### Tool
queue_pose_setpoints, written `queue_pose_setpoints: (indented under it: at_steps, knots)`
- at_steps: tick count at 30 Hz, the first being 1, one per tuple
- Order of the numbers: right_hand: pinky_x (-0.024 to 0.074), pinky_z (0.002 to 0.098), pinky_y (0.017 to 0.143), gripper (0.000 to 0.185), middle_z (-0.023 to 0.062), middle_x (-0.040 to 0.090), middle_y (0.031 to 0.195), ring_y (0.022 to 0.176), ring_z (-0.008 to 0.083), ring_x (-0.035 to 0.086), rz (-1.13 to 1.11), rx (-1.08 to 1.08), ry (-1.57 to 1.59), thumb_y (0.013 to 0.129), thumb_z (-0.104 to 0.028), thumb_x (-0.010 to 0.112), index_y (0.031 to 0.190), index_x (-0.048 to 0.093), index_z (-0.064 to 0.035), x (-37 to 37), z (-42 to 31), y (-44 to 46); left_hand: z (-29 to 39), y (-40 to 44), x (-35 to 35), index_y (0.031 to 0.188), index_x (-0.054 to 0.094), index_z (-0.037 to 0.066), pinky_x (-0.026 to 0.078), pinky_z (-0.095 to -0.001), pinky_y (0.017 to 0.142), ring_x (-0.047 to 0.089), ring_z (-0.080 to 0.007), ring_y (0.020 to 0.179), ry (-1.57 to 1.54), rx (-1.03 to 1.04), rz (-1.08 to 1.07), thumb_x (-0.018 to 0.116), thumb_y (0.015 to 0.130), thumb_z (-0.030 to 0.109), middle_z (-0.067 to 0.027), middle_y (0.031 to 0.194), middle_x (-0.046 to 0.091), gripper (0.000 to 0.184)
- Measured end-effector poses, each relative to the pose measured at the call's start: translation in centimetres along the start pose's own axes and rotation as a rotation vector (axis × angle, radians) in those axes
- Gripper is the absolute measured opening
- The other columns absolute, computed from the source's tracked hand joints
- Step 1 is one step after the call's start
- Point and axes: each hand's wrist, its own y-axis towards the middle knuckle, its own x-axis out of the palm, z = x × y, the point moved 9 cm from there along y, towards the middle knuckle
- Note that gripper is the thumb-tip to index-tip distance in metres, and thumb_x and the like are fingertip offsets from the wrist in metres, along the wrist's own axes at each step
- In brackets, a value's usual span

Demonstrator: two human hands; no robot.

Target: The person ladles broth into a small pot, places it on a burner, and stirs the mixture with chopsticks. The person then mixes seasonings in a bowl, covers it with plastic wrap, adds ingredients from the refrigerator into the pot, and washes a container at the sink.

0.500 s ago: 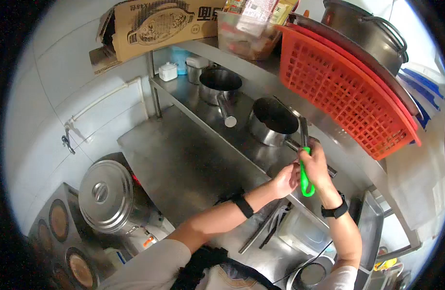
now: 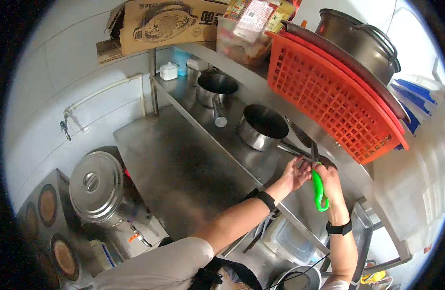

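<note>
My right hand (image 2: 328, 181) is closed round the green handle of a long utensil (image 2: 318, 189). Its metal shaft points up and away, ending in a dark, narrow-looking head whose exact kind I cannot make out. Just left of that grip is my left hand (image 2: 294, 175), palm partly up and fingers loosely apart, close below a saucepan's handle; whether it touches is unclear. This steel saucepan (image 2: 256, 136) stands on the middle shelf (image 2: 222, 137), its dark inside facing me. A second saucepan (image 2: 205, 98) sits farther left on the same shelf.
An orange basket (image 2: 324, 99) projects from the upper shelf at right, beneath a dark pot (image 2: 360, 46). A cardboard box (image 2: 167, 24) and a clear tub (image 2: 237, 46) are also up there. Left of the steel counter (image 2: 179, 169) stands a lidded steel pot (image 2: 97, 188).
My right hand has drawn the utensil right and down, its head leaving the saucepan's rim. My left hand has risen towards the pan handle. The view has shifted slightly.
</note>
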Motion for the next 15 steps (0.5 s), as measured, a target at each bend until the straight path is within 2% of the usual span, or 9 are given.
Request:
queue_pose_setpoints:
  at_steps: [1, 4, 5, 9, 10, 11, 13, 14, 15]
  knots:
    - [0.0400, 0.0236, 0.064, 0.023, 0.0061, 0.055, 0.074, 0.064, 0.0125, 0.051, -0.016, 0.040, 0.000, 0.079, -0.020, 0.048, 0.087, 0.053, 0.0004, -0.4, 0.5, 0.2, -0.2, 0.4, 0.8, 0.087, 0.053, 0.016, 0.042, -0.0332, 0.054, 0.053, -0.0196, 0.062, -0.038, -0.086, -0.139, 0.052, 0.079, 0.031, -0.0031, 0.077, 0.054, 0.017]
    - [0.0418, 0.0234, 0.062, 0.023, 0.0072, 0.055, 0.074, 0.062, 0.0131, 0.051, -0.007, 0.104, 0.050, 0.079, -0.021, 0.050, 0.085, 0.052, 0.0012, -0.2, 0.2, -0.2, 0.4, 0.9, -0.8, 0.087, 0.053, 0.014, 0.043, -0.0326, 0.056, 0.053, -0.0182, 0.063, 0.077, -0.037, -0.043, 0.053, 0.079, 0.030, -0.0032, 0.076, 0.054, 0.017]
    - [0.0426, 0.0225, 0.061, 0.023, 0.0076, 0.055, 0.075, 0.062, 0.0127, 0.051, 0.031, 0.123, 0.230, 0.079, -0.020, 0.051, 0.086, 0.052, 0.0016, -0.1, 0.0, -0.6, 0.7, 0.8, -1.2, 0.085, 0.053, 0.012, 0.044, -0.0312, 0.065, 0.054, -0.0169, 0.067, 0.121, -0.017, -0.087, 0.053, 0.079, 0.028, -0.0033, 0.075, 0.055, 0.018]
    - [0.0455, 0.0202, 0.055, 0.025, 0.0097, 0.053, 0.080, 0.063, 0.0126, 0.051, 0.002, 0.129, 0.682, 0.082, -0.016, 0.049, 0.095, 0.045, 0.0054, 0.4, 0.6, -0.1, 3.8, -6.2, -1.4, 0.081, 0.053, 0.006, 0.044, -0.0307, 0.071, 0.055, -0.0153, 0.076, 0.092, 0.099, 0.011, 0.054, 0.078, 0.020, -0.0033, 0.076, 0.057, 0.014]
    - [0.0463, 0.0205, 0.056, 0.026, 0.0096, 0.052, 0.082, 0.063, 0.0132, 0.051, -0.072, 0.135, 0.787, 0.083, -0.015, 0.047, 0.098, 0.043, 0.0065, 0.5, 1.4, 0.6, 5.5, -9.1, -0.8, 0.079, 0.053, 0.005, 0.047, -0.0300, 0.065, 0.056, -0.0155, 0.070, 0.216, 0.137, 0.108, 0.054, 0.078, 0.016, -0.0035, 0.075, 0.057, 0.011]
    - [0.0463, 0.0205, 0.056, 0.026, 0.0096, 0.052, 0.082, 0.063, 0.0132, 0.051, -0.079, 0.148, 0.795, 0.083, -0.015, 0.047, 0.098, 0.043, 0.0065, 0.3, 2.1, 1.3, 6.1, -12.0, -0.2, 0.077, 0.053, 0.004, 0.048, -0.0269, 0.055, 0.056, -0.0140, 0.062, 0.256, -0.009, 0.125, 0.053, 0.078, 0.015, -0.0044, 0.074, 0.056, 0.011]
    - [0.0483, 0.0262, 0.059, 0.020, 0.0105, 0.049, 0.083, 0.069, 0.0161, 0.050, -0.409, 0.233, 1.257, 0.084, -0.007, 0.042, 0.097, 0.039, 0.0070, 3.0, 1.6, 2.0, 7.4, -17.1, 1.4, 0.092, 0.047, -0.002, 0.048, -0.0177, 0.049, 0.052, -0.0094, 0.058, 0.165, -0.230, 0.093, 0.045, 0.082, 0.013, -0.0040, 0.070, 0.051, 0.018]
    - [0.0483, 0.0262, 0.059, 0.020, 0.0105, 0.049, 0.083, 0.069, 0.0161, 0.050, -0.419, 0.249, 1.265, 0.084, -0.007, 0.042, 0.097, 0.039, 0.0070, 3.3, 1.7, 2.1, 7.9, -19.4, 2.4, 0.103, 0.045, 0.000, 0.047, -0.0184, 0.049, 0.050, -0.0086, 0.060, 0.125, -0.252, 0.089, 0.045, 0.082, 0.011, -0.0054, 0.076, 0.051, 0.024]
    - [0.0489, 0.0280, 0.061, 0.022, 0.0103, 0.046, 0.082, 0.070, 0.0177, 0.049, -0.519, 0.260, 1.480, 0.083, -0.005, 0.041, 0.100, 0.036, 0.0079, 3.9, 0.7, 1.9, 8.6, -21.4, 2.8, 0.111, 0.041, 0.003, 0.046, -0.0180, 0.048, 0.049, -0.0082, 0.061, 0.221, -0.200, 0.128, 0.045, 0.082, 0.010, -0.0063, 0.081, 0.050, 0.030]
